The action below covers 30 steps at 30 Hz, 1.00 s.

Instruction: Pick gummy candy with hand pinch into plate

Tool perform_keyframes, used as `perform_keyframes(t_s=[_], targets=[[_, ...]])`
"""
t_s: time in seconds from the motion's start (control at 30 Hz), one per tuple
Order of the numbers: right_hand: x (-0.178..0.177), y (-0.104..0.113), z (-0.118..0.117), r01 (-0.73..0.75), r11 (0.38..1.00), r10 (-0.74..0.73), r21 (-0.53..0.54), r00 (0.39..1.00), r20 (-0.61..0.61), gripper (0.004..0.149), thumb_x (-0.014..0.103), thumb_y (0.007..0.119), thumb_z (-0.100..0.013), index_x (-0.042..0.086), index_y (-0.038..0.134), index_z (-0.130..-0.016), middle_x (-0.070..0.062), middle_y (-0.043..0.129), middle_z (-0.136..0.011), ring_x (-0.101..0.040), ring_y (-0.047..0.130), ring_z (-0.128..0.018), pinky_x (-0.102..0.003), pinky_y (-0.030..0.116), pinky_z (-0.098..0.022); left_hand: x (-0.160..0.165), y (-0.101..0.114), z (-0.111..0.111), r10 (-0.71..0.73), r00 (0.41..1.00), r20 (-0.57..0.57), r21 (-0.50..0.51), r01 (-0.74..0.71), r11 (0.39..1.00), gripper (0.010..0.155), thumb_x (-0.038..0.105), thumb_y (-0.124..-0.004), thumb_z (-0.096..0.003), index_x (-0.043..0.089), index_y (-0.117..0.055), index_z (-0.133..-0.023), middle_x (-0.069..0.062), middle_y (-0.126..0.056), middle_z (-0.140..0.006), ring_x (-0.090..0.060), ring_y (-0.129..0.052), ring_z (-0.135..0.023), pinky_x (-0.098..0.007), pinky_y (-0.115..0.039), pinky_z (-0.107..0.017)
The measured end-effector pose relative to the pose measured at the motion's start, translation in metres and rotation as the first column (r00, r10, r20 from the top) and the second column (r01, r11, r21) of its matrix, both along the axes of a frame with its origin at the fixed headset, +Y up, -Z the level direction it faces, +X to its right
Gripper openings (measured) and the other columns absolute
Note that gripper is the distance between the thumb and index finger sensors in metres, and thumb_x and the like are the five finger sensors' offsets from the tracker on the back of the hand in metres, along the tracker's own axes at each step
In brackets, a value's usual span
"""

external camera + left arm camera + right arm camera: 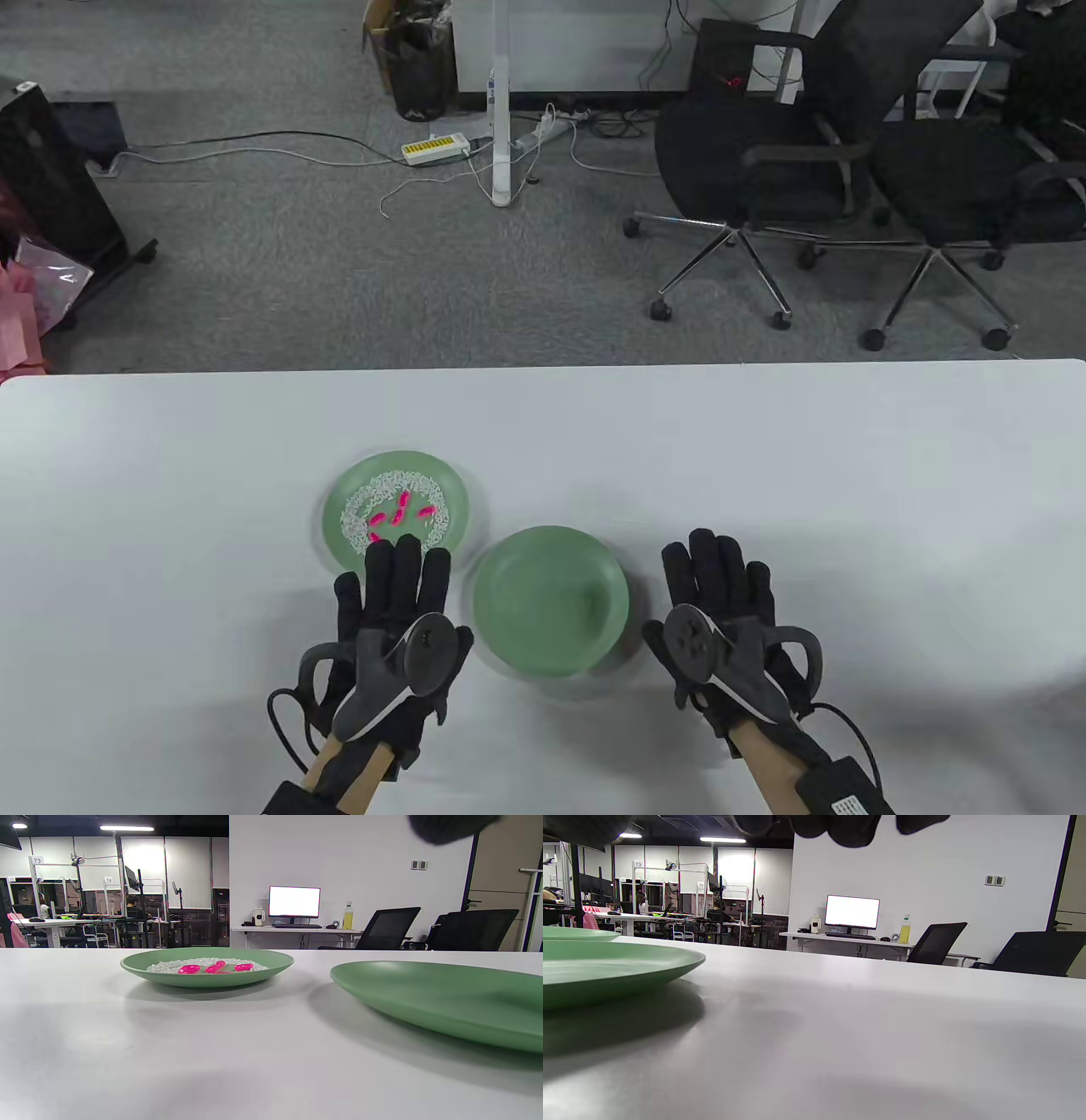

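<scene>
Several pink gummy candies [399, 512] lie on white grains in a green plate [454, 501] left of centre; they also show in the left wrist view [212, 968]. A second green plate [550, 600] stands empty to its right and nearer me, also in the left wrist view [445, 1001] and the right wrist view [606, 967]. My left hand [393, 594] lies flat with fingers spread, its fingertips at the near rim of the candy plate. My right hand [717, 586] lies flat and open just right of the empty plate. Neither holds anything.
The white table [848, 475] stretches wide to the right and far side. Its far edge [543, 365] borders grey floor with two black office chairs [764, 161] beyond.
</scene>
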State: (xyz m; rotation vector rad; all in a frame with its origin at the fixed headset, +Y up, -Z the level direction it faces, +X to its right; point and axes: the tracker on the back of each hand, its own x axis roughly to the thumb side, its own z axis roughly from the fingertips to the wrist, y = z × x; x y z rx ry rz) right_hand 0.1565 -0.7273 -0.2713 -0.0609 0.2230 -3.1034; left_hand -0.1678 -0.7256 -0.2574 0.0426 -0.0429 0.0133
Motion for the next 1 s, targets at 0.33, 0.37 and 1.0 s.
perform_keyframes(t_s=[0.33, 0.37, 1.0], targets=[[0.0003, 0.0019, -0.0007, -0.004, 1.000, 0.004, 0.011, 1.000, 0.005, 0.087, 0.067, 0.067, -0.033, 0.034, 0.037, -0.107, 0.001, 0.031, -0.121, -0.031, 0.041, -0.113, -0.056, 0.040, -0.079, 0.0007, 0.0039, 0.0020, 0.000, 1.000, 0.000, 0.009, 0.000, 1.000, 0.088, 0.065, -0.065, -0.0420, 0.033, -0.024, -0.113, -0.001, -0.018, -0.122, -0.035, -0.020, -0.117, -0.062, -0.026, -0.079], [-0.0002, 0.0019, -0.0010, -0.009, 1.000, 0.009, 0.012, 1.000, 0.006, 0.087, 0.067, 0.067, -0.033, 0.034, 0.036, -0.107, 0.001, 0.031, -0.121, -0.031, 0.041, -0.113, -0.056, 0.040, -0.079, 0.0006, 0.0043, 0.0021, 0.001, 1.000, 0.000, 0.010, -0.001, 1.000, 0.088, 0.065, -0.065, -0.0420, 0.033, -0.024, -0.113, -0.001, -0.018, -0.122, -0.036, -0.020, -0.116, -0.062, -0.026, -0.079], [-0.0068, -0.0022, -0.0026, -0.049, 0.999, 0.049, -0.019, 0.999, -0.006, 0.086, 0.067, 0.067, -0.033, 0.035, 0.036, -0.108, 0.001, 0.030, -0.121, -0.031, 0.039, -0.113, -0.057, 0.039, -0.080, -0.0010, 0.0066, -0.0039, 0.031, 0.999, -0.021, 0.022, -0.031, 0.999, 0.086, 0.064, -0.066, -0.0420, 0.033, -0.029, -0.113, -0.002, -0.023, -0.122, -0.037, -0.024, -0.117, -0.065, -0.032, -0.079]])
